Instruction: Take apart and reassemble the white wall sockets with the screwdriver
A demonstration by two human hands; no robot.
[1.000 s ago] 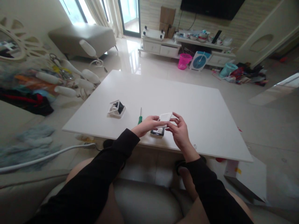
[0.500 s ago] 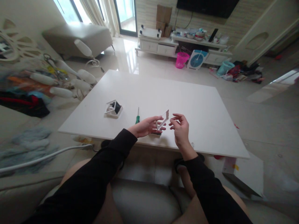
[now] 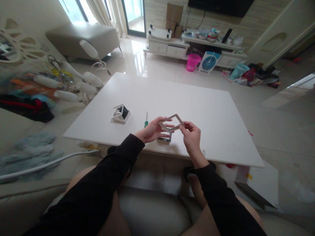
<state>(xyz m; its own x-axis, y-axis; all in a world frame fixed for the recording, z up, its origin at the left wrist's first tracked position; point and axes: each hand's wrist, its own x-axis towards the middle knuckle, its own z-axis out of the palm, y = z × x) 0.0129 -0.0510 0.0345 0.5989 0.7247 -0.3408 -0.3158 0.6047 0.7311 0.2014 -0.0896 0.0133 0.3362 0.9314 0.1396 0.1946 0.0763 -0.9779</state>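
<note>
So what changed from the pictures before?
The white frame turned, so its opening shows clearly now. The right hand, off it half a second ago, has taken hold of its right corner; the left hand kept holding. The green screwdriver stayed on the table.

Two bare hands (image 3: 153, 130) (image 3: 192, 136), one thin white square frame (image 3: 175, 128), one green-handled screwdriver (image 3: 146, 124), one white rectangular table (image 3: 204, 105); far, one pink plastic basket (image 3: 192, 62), one pale-blue basket (image 3: 239, 71).
</note>
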